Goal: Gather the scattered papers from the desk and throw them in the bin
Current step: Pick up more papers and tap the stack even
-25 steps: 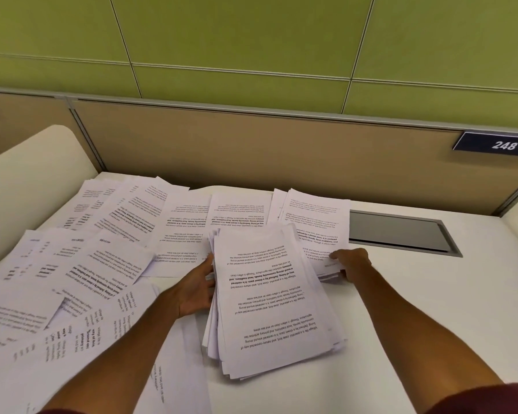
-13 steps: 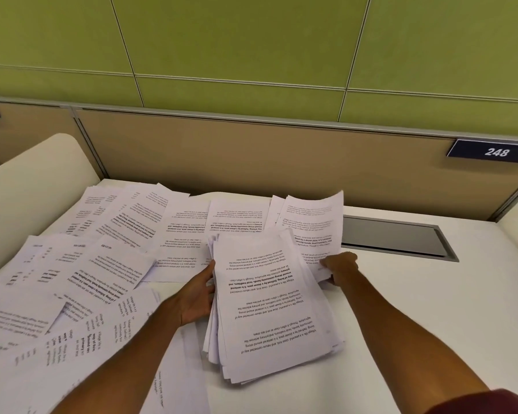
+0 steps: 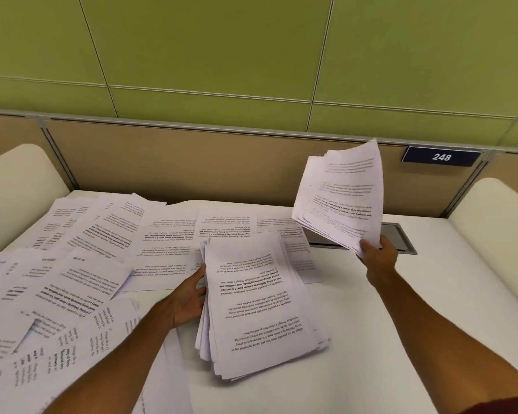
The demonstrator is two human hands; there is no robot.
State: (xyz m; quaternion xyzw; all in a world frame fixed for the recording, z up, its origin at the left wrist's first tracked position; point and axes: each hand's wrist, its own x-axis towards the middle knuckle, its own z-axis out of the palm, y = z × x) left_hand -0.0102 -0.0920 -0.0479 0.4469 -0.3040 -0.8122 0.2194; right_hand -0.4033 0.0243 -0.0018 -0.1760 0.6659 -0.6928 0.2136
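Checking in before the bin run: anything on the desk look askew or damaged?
No damage shows. The gathered pile, steadied by the left hand, is ragged, its edges fanned. Loose sheets overlap at odd angles across the desk's left. The right hand holds a small sheaf aloft.

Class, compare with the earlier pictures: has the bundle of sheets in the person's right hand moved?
Yes. The bundle has risen off the desk in the right hand, now reaching up toward the 248 plate.
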